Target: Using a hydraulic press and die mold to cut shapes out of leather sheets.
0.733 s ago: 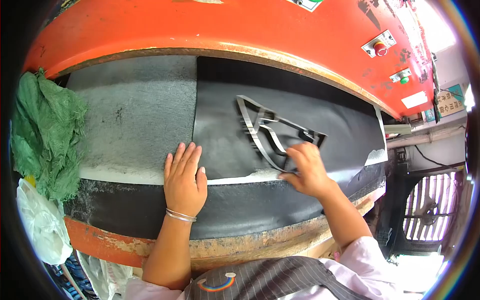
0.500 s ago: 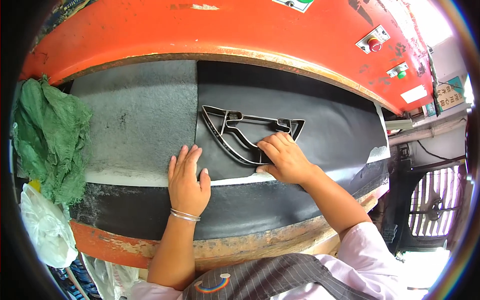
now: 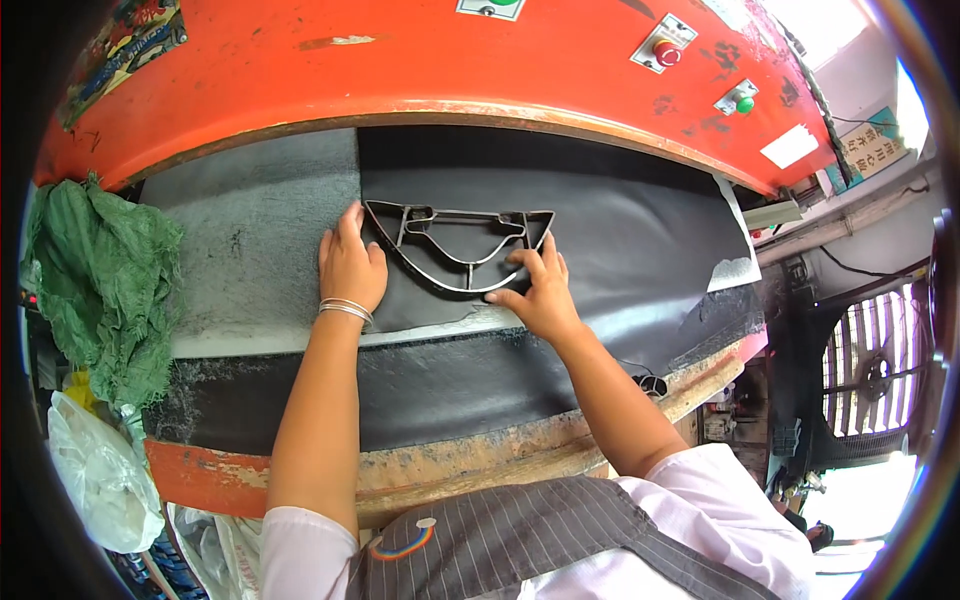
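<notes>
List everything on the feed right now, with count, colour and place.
Metal frame: 1, silver and dark, on the black sheet
Black sheet: 1, black, under the frame
Grey surface: 1, grey, left of the black sheet
Machine: 1, orange-red, across the top
Red button: 1, red, machine's right side
Green button: 1, green, below and right of the red one
Green cloth: 1, green, far left
Plastic bag: 1, whitish, below the cloth
Fan: 1, dark, far right
Apron: 1, grey striped, bottom
Bangles: count unclear, silver, left wrist
Left hand: 1, bare, beside the frame's left end
Right hand: 1, bare, at the frame's right end
</notes>
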A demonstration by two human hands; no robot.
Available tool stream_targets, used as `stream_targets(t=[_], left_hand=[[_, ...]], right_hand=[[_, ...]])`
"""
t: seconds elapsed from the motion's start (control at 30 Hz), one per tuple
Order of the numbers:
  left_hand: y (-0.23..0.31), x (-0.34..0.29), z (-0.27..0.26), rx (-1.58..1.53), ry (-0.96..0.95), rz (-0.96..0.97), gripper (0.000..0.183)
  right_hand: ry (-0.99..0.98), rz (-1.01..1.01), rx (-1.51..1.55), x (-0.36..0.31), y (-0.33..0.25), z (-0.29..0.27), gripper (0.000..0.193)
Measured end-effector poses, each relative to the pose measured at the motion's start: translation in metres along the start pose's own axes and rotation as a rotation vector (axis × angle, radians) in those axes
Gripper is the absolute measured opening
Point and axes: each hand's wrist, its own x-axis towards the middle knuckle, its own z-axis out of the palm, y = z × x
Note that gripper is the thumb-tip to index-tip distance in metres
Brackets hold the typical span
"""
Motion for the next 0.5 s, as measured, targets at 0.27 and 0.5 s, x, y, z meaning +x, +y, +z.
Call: stream_targets(t=[0.27, 0.5], left_hand=[[0.005, 0.007, 0.005, 0.001, -0.027, -0.012, 0.053], [0.018, 0.021, 0.006, -0.022, -0.014, -0.052, 0.049]], right_hand=[[0.06, 0.01, 0.027, -0.001, 0.019, -0.001, 0.049], [0.093, -0.169, 0.003, 0.017, 0.025, -0.018, 0.051]])
